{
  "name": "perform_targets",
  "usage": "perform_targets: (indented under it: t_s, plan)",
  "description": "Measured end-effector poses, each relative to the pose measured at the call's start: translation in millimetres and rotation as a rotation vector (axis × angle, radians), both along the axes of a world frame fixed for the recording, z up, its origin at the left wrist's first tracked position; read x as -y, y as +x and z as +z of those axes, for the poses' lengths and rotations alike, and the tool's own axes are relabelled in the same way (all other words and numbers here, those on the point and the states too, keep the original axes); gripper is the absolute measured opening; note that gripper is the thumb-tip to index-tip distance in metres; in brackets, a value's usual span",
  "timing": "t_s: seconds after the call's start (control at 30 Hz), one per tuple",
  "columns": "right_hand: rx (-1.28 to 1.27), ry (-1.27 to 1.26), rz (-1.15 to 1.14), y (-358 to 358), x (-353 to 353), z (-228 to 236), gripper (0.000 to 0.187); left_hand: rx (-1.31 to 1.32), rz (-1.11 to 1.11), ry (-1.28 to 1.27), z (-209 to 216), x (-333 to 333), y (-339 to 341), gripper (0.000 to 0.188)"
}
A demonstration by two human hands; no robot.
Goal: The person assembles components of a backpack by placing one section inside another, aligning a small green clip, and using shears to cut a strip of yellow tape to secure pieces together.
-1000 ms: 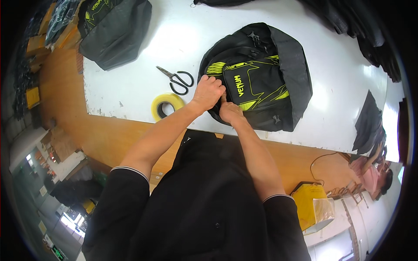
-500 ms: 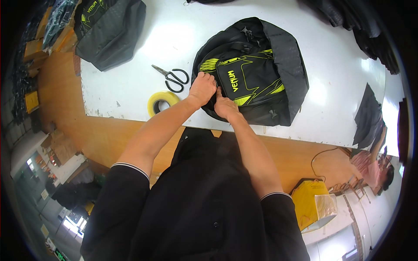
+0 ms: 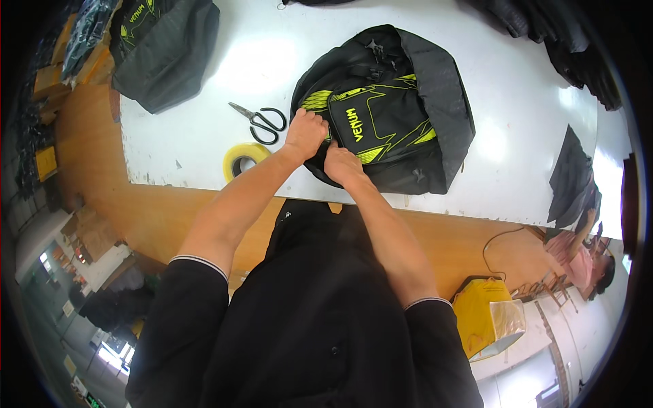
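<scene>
The backpack (image 3: 381,112) is matt cloth; the tabletop (image 3: 507,160) is smooth and glossy. The scissors (image 3: 253,117) have metal blades (image 3: 241,109); the tape (image 3: 246,149) is shiny plastic.

The left forearm (image 3: 241,197) slants forward and inward to the left hand (image 3: 306,133), its fingers curled and knuckles uppermost. The right forearm (image 3: 388,234) angles inward too; the right hand (image 3: 343,164), fingers bent, sits just beside, slightly farther back. Fingertips are mostly hidden.

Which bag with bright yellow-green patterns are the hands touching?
The bag right of the scissors: the left hand and right hand are both on it. The other bag, at the upper left, is untouched.
</scene>
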State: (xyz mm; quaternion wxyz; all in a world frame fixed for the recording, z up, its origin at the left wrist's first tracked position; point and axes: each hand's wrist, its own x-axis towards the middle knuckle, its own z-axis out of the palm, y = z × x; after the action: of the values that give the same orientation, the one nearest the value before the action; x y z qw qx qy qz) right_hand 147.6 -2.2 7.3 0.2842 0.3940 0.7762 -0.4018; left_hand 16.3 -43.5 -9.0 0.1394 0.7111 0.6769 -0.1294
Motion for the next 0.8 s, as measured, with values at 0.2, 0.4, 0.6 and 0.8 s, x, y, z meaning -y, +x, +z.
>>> perform_targets:
  t_s: [0.2,0.4,0.6,0.8]
  plan:
    - [-0.416,0.663,-0.411,77.8,-83.2,24.4,0.030,0.021,0.041,0.032,6.8,1.4,5.9,0.011]
    - [-0.132,1.071,-0.370,168.3,-190.9,-23.8,0.065,-0.002,0.062,0.030,-1.5,0.2,25.5,0.015]
    - [-0.005,0.838,-0.387,175.2,-199.7,-49.6,0.081,0.051,0.103,-0.064,-5.8,-0.6,17.7,0.016]
    - [-0.017,0.754,-0.458,189.6,-204.5,-42.7,0.085,0.349,0.382,0.500,49.4,19.9,-0.3,0.038]
